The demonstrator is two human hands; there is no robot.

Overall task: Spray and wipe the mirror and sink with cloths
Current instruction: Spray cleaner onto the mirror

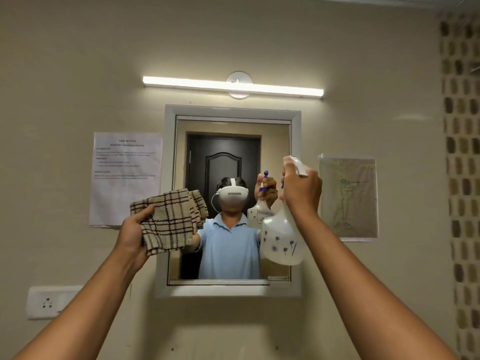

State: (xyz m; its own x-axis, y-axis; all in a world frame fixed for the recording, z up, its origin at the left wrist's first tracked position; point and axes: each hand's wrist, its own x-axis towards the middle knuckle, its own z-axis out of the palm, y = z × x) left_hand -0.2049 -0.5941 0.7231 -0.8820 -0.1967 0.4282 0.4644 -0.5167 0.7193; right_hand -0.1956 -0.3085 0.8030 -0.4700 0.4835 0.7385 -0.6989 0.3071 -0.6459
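Note:
A white-framed mirror [181, 255] hangs on the beige wall straight ahead. My left hand [133, 236] grips a folded beige checked cloth [168, 222] held up at the mirror's left edge. My right hand [301, 193] grips the head of a translucent white spray bottle [283, 242] with small purple prints, raised in front of the mirror's right side, nozzle toward the glass. The glass reflects a person in a headset, the cloth and the bottle. The sink is out of view.
A tube light [233, 85] glows above the mirror. A printed sheet [124, 178] is taped to the wall on the left, a sketch [348, 198] on the right. A wall socket [48, 302] sits at lower left; patterned tiles [462, 152] line the right edge.

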